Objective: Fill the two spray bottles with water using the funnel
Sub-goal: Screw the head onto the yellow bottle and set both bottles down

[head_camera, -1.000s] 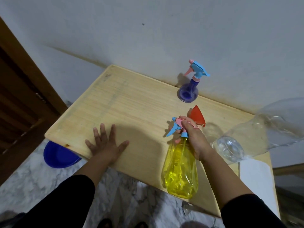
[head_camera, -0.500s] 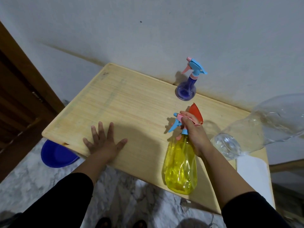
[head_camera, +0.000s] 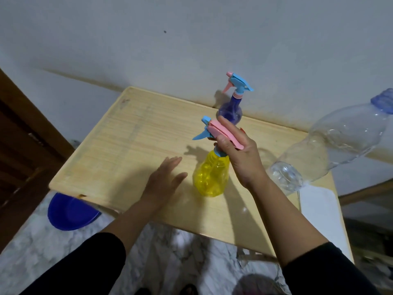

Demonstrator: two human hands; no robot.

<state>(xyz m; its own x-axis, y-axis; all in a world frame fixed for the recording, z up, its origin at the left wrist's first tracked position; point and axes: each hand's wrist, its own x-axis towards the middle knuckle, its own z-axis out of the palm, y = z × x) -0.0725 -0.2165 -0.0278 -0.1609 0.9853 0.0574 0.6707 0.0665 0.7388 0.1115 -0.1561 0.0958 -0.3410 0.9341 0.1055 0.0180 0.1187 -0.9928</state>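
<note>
A yellow spray bottle [head_camera: 211, 176] with a pink and blue trigger head stands near the middle of the wooden table [head_camera: 131, 145]. My right hand [head_camera: 238, 150] grips its spray head from the right. My left hand [head_camera: 164, 182] hovers just left of the bottle, fingers apart, holding nothing. A purple spray bottle [head_camera: 230, 110] with a blue and pink head stands upright at the table's back edge by the wall. Only a sliver of the red funnel [head_camera: 242, 130] shows behind my right hand.
A large clear plastic bottle [head_camera: 331, 145] with a blue cap stands tilted-looking at the table's right side. A white sheet [head_camera: 319, 211] lies at the right front corner. A blue bowl [head_camera: 70, 213] sits on the marble floor under the left edge. A wooden door is at left.
The yellow bottle has gone from leaning over the front edge to standing further in on the table. My left hand has lifted off the table and moved right toward it.
</note>
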